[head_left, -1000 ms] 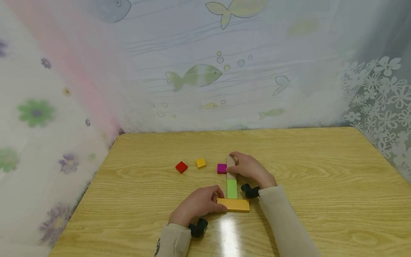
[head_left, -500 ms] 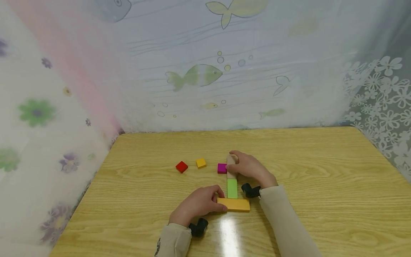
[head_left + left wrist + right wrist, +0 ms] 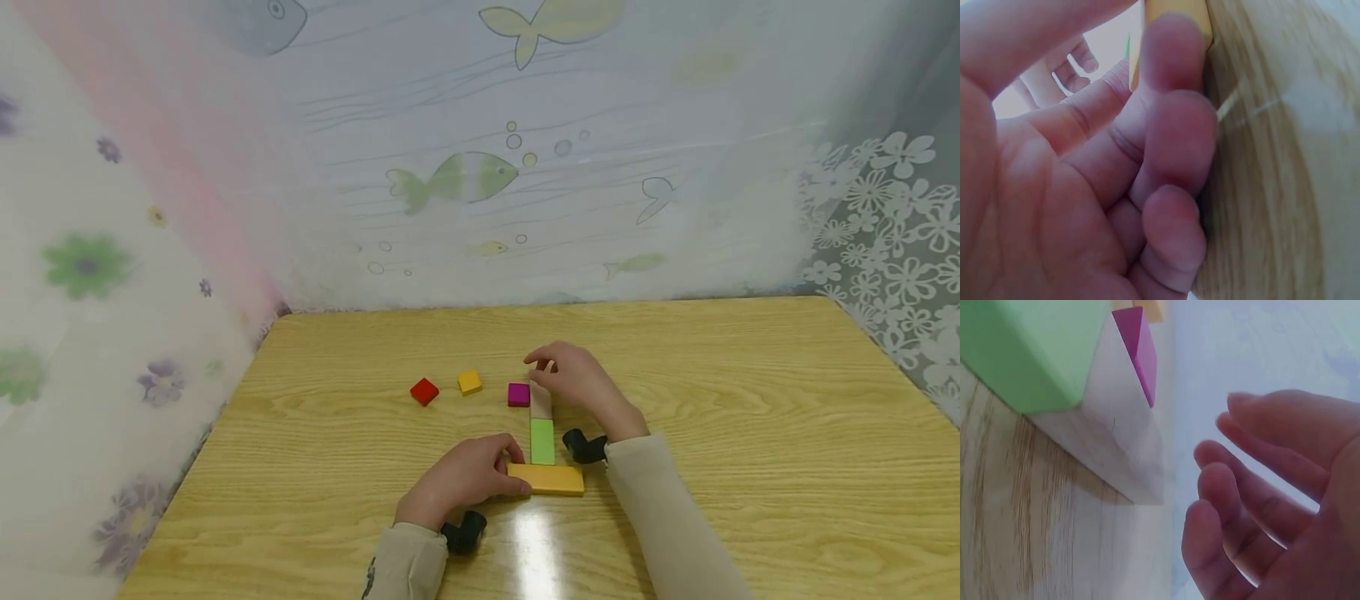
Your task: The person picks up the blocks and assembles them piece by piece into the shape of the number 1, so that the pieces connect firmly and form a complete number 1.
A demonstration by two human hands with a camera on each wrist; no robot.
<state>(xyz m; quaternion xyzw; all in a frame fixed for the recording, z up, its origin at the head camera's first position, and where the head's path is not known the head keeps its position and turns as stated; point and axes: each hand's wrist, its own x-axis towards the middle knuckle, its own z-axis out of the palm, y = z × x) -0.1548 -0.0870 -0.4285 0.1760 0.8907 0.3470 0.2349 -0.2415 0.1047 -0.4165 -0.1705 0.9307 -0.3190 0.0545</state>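
Note:
My left hand [image 3: 465, 475] pinches the left end of a long yellow-orange block [image 3: 551, 480], thumb at its near side and fingers behind. A light green block [image 3: 542, 442] stands lengthwise against the far side of that block. Beyond it, in line, lies a plain wood block [image 3: 541, 402], with a purple block [image 3: 518, 395] at its left side. My right hand [image 3: 581, 379] hovers over the far end of the wood block, partly hiding it. In the right wrist view the relaxed fingers of the right hand [image 3: 1254, 500] are apart from the wood block [image 3: 1113, 425] and hold nothing.
A red block [image 3: 424, 392] and a small yellow block [image 3: 469, 382] lie to the left on the wooden table [image 3: 315, 433]. A patterned curtain [image 3: 450, 233] hangs behind the table's far edge. Black wrist cameras [image 3: 465, 533] sit by both sleeves.
The right hand has let go of the wood block and lifted slightly away toward the far side. The left hand and all the blocks stay where they were.

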